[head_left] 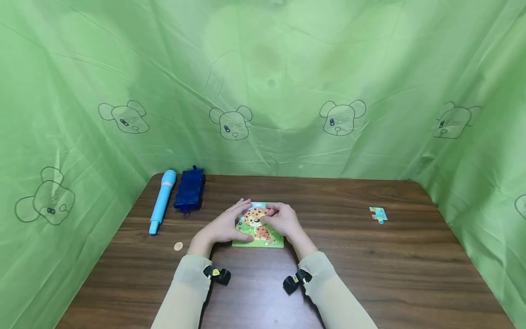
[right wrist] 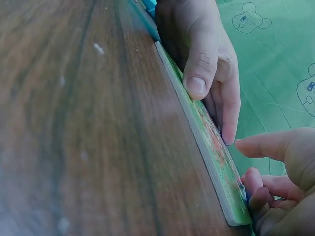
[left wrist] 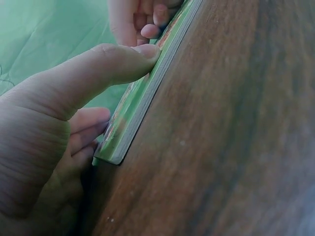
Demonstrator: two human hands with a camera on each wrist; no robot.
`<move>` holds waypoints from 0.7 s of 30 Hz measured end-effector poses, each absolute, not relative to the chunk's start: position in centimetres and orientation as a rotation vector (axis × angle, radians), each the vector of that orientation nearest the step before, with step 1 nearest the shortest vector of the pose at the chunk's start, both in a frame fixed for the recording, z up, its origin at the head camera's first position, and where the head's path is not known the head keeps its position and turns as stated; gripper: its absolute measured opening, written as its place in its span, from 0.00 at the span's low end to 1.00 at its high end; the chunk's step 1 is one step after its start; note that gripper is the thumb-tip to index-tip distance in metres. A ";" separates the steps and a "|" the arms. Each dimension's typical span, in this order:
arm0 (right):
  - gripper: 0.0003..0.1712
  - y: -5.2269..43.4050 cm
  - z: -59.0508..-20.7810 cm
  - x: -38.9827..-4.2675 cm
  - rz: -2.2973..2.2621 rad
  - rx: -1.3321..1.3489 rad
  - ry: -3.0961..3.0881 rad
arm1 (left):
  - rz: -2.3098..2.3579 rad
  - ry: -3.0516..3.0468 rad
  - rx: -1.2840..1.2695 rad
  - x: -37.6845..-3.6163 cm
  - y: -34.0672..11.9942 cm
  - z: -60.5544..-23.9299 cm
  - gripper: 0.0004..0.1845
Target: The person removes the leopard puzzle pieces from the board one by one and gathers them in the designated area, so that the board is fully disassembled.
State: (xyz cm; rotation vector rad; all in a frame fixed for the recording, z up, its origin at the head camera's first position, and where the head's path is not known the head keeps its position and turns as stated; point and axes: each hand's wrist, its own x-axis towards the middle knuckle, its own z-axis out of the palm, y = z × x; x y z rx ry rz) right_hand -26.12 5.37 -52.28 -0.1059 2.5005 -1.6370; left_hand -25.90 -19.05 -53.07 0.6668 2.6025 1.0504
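A jigsaw puzzle (head_left: 263,238) with a spotted cartoon leopard on a green ground lies flat on the table. My left hand (head_left: 227,225) spans its left side, fingers stretched toward the far edge. In the left wrist view its thumb (left wrist: 123,61) presses the top near the edge. My right hand (head_left: 284,219) works over the far right part of the puzzle. The right wrist view shows its thumb (right wrist: 266,145) apart from its bent fingers (right wrist: 253,182), which touch the puzzle's edge. Whether these fingers hold a piece is hidden.
A loose puzzle piece (head_left: 379,214) lies far to the right. At the left are a light blue microphone-shaped stick (head_left: 162,201), a dark blue plastic case (head_left: 189,189) and a small round tan disc (head_left: 178,246). Green sheeting (head_left: 287,151) stands around the table's back and sides.
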 end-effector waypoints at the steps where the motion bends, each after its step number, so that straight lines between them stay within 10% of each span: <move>1: 0.30 5.4 -52.3 -26.1 -1.644 -0.104 2.491 | 1.044 2.603 0.660 -25.9 -19.0 -53.1 0.63; 21: 0.27 5.2 -52.3 -25.9 -1.638 -0.053 2.530 | 1.071 2.586 0.674 -25.8 -18.8 -52.7 0.62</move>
